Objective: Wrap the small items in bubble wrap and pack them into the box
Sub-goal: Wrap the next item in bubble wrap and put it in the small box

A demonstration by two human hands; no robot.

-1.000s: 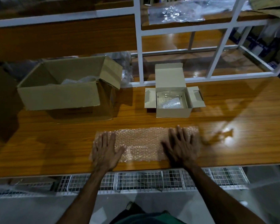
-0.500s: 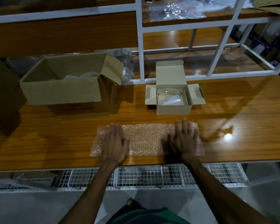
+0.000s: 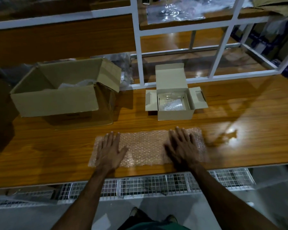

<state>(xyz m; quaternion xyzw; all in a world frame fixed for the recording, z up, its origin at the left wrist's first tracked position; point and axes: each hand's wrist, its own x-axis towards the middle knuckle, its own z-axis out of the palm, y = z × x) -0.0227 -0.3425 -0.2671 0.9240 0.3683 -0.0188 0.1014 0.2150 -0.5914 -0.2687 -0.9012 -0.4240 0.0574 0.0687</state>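
A sheet of bubble wrap [image 3: 146, 146] lies flat near the front edge of the wooden table [image 3: 239, 133]. My left hand [image 3: 109, 151] presses palm-down on its left part, fingers straight and spread. My right hand [image 3: 183, 146] lies flat on its right part, slightly blurred. Behind the sheet stands a small open cardboard box [image 3: 174, 103] with a clear wrapped item inside. A larger open carton [image 3: 63, 95] stands at the left with plastic-wrapped things in it.
A white metal shelf frame [image 3: 136, 47] rises behind the boxes, with clear plastic sheeting [image 3: 175, 13] on its upper shelf. A wire mesh rack [image 3: 156, 185] runs below the table's front edge. A dark carton flap [image 3: 0, 105] sits at far left.
Both hands have slid over the bubble wrap, smoothing it flat; the left hand moved slightly forward. The sheet stays in place near the front edge.
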